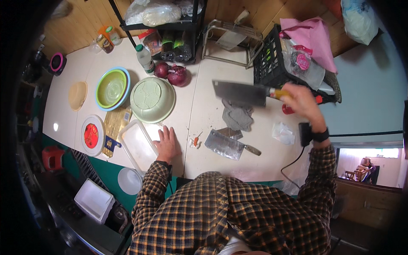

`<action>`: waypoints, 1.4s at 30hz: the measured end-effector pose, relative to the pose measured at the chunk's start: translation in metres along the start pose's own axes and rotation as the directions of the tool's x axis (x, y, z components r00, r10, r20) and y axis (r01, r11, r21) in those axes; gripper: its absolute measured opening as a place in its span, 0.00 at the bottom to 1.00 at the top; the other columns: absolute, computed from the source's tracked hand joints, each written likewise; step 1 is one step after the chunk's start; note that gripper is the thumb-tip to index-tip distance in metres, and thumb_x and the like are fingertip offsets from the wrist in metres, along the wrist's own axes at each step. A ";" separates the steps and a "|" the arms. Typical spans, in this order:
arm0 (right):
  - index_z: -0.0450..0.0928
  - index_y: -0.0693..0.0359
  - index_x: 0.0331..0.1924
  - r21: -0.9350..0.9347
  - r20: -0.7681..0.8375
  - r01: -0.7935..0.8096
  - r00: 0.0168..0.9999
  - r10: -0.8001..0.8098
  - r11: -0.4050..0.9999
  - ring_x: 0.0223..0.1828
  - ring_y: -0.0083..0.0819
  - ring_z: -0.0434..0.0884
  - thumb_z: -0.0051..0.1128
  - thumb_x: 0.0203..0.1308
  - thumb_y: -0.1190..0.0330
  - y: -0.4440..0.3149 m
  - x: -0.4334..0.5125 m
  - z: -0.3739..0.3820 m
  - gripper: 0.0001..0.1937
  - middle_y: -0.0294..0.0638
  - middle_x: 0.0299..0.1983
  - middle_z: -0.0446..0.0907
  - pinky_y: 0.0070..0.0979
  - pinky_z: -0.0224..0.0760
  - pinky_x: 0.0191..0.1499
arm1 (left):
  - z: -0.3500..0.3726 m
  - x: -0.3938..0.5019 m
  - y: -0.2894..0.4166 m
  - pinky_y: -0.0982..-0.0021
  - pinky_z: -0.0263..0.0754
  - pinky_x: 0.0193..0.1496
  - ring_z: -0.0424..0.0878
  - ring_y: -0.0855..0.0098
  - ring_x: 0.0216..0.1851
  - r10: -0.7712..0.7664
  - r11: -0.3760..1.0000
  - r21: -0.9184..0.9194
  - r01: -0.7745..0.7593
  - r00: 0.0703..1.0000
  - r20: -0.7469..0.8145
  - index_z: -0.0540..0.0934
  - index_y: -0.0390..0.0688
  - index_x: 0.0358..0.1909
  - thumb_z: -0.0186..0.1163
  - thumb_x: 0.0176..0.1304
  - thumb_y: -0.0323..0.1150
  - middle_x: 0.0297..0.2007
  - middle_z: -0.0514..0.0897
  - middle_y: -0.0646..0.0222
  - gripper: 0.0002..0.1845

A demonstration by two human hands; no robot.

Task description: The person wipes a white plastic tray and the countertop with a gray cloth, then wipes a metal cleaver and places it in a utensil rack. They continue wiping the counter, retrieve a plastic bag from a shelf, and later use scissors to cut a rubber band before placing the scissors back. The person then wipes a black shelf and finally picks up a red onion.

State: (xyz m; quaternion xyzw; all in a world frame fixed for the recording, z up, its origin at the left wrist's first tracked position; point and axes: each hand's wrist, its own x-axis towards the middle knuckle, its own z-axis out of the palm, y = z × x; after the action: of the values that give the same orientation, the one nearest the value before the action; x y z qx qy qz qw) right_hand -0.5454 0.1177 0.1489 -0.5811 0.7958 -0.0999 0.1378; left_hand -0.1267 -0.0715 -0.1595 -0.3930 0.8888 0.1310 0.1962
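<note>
My right hand (301, 100) grips the yellow handle of a cleaver (242, 93), whose broad blade points left above a crumpled grey cloth (237, 118). Palm down, my left hand (166, 145) rests on the white table beside a shallow rectangular plastic tray (137, 145), fingers spread and holding nothing. Between the hands lies a second cleaver (224, 146) with a worn handle, over another dark flat piece (234, 133). A small orange-red chili pepper (196, 140) lies to its left on some whitish scraps.
An upturned pale green basket (153, 98), nested bowls (111, 88) and red onions (177, 76) stand at the left and back. Behind are a black shelf (159, 26), a metal rack (231, 62) and a black crate (269, 65). A crumpled clear wrapper (283, 134) lies at the right.
</note>
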 end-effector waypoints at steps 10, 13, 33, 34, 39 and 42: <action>0.79 0.56 0.45 -0.640 -0.266 0.057 0.919 -0.290 0.766 0.39 0.52 0.80 0.56 0.63 0.65 0.005 0.160 -0.129 0.09 0.49 0.35 0.81 0.43 0.72 0.39 | -0.003 0.001 0.002 0.23 0.56 0.62 0.46 0.46 0.77 -0.028 0.999 -0.034 0.028 1.000 0.012 0.47 0.47 0.77 0.79 0.39 0.47 0.77 0.46 0.55 0.66; 0.79 0.58 0.41 -0.705 -0.222 0.042 0.935 -0.276 0.708 0.40 0.52 0.80 0.57 0.62 0.65 0.013 0.195 -0.135 0.08 0.48 0.34 0.81 0.45 0.72 0.41 | -0.009 0.000 0.005 0.23 0.53 0.63 0.44 0.46 0.77 -0.046 0.998 -0.043 0.047 0.999 0.023 0.47 0.47 0.77 0.78 0.40 0.47 0.77 0.45 0.55 0.65; 0.73 0.62 0.39 -0.537 -0.275 -0.024 0.950 -0.149 0.843 0.46 0.52 0.81 0.66 0.50 0.74 0.065 0.324 -0.005 0.13 0.51 0.40 0.82 0.44 0.76 0.45 | -0.011 0.001 0.004 0.21 0.48 0.64 0.45 0.46 0.77 -0.044 0.995 -0.085 0.047 0.998 0.035 0.48 0.47 0.77 0.79 0.35 0.47 0.77 0.46 0.56 0.67; 0.73 0.62 0.40 -0.517 -0.294 -0.036 0.946 -0.137 0.855 0.46 0.53 0.81 0.66 0.51 0.74 0.068 0.325 0.001 0.13 0.51 0.40 0.82 0.45 0.75 0.46 | -0.007 0.001 0.003 0.22 0.49 0.64 0.45 0.46 0.77 -0.041 0.995 -0.088 0.043 0.999 0.016 0.49 0.47 0.77 0.78 0.36 0.46 0.77 0.47 0.56 0.66; 0.71 0.60 0.45 -0.400 -0.418 -0.003 0.891 -0.179 0.917 0.47 0.58 0.79 0.63 0.54 0.73 0.077 0.319 0.017 0.15 0.53 0.43 0.78 0.47 0.75 0.47 | 0.006 0.001 0.004 0.24 0.52 0.63 0.48 0.46 0.76 -0.028 0.998 0.044 0.037 0.980 -0.197 0.49 0.48 0.77 0.78 0.36 0.45 0.77 0.49 0.56 0.65; 0.70 0.59 0.52 -0.328 -0.602 0.013 0.767 -0.219 0.945 0.47 0.58 0.79 0.60 0.57 0.73 0.074 0.292 0.020 0.18 0.54 0.46 0.76 0.48 0.76 0.47 | 0.004 0.002 0.003 0.23 0.53 0.62 0.50 0.46 0.76 -0.037 0.999 -0.034 0.034 0.997 -0.073 0.50 0.48 0.77 0.78 0.35 0.44 0.76 0.50 0.55 0.66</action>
State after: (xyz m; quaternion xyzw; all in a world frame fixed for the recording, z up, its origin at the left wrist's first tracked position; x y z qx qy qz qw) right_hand -0.6889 -0.1380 0.0765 -0.5764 0.7633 -0.1734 -0.2347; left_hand -0.1292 -0.0695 -0.1642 -0.4164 0.8860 0.1277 0.1594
